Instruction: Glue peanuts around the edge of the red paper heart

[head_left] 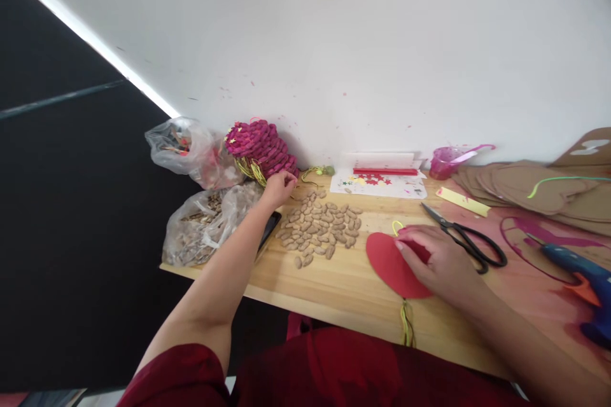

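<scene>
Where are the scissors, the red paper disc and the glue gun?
scissors [451,225]: head view, on the pivot.
red paper disc [387,261]: head view, on its bare left half.
glue gun [578,268]: head view, on the blue body.

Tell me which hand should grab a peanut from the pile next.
Left, probably. The left hand sits at the far edge of the peanut pile; the right hand lies flat on the red paper cutout, farther from it.

red paper heart [392,262], magenta woven piece [260,147], black scissors [465,239]

No words, labels or numbers can be read — none anywhere.
</scene>
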Motion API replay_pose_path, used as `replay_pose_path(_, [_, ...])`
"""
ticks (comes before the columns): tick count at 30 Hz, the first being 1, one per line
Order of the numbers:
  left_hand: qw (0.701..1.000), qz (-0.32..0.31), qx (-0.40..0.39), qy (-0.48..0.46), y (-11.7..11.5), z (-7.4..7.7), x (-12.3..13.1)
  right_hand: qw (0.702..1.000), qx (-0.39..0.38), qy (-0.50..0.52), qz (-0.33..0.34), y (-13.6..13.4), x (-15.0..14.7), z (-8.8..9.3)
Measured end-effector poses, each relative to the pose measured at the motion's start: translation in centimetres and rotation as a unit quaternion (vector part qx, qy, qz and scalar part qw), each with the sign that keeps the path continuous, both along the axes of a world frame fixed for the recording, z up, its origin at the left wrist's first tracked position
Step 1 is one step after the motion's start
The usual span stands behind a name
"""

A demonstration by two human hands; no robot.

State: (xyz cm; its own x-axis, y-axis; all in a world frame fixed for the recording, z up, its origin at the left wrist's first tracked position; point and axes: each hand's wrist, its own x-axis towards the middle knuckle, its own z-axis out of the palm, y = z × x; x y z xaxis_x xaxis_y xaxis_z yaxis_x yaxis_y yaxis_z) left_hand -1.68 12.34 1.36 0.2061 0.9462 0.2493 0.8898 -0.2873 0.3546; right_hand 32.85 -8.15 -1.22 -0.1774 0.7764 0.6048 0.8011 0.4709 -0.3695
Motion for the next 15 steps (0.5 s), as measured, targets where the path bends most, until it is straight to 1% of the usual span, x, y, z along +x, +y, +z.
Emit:
replay_pose_path(3, [1.0, -0.01, 0.005, -0.006, -0.3, 0.5, -0.3, 1.0, -0.002, 0.006, 0.001, 0.0, -0.1, 0.1])
replay_pose_path(5, [1.0, -0.026, 0.003, 0.002, 0.0, 0.4, 0.1, 1.0, -0.011, 0.008, 0.006, 0.1, -0.1, 0.1])
replay_pose_path(8, [0.998, -0.054, -0.012, 0.027, 1.0, -0.3, 1.2, 1.0, -0.03, 0.006, 0.007, 0.1, 0.0, -0.1])
replay_pose_path(11, [0.996, -0.069, -0.032, 0.05, 2.0, -1.3, 2.1, 1.0, -0.031, 0.005, -0.004, 0.1, 0.0, -0.2])
replay_pose_path(15, [0.994, -0.071, -0.045, 0.069, 2.4, -1.8, 2.1, 1.0, -0.03, -0.003, 0.001, 0.1, 0.0, -0.2])
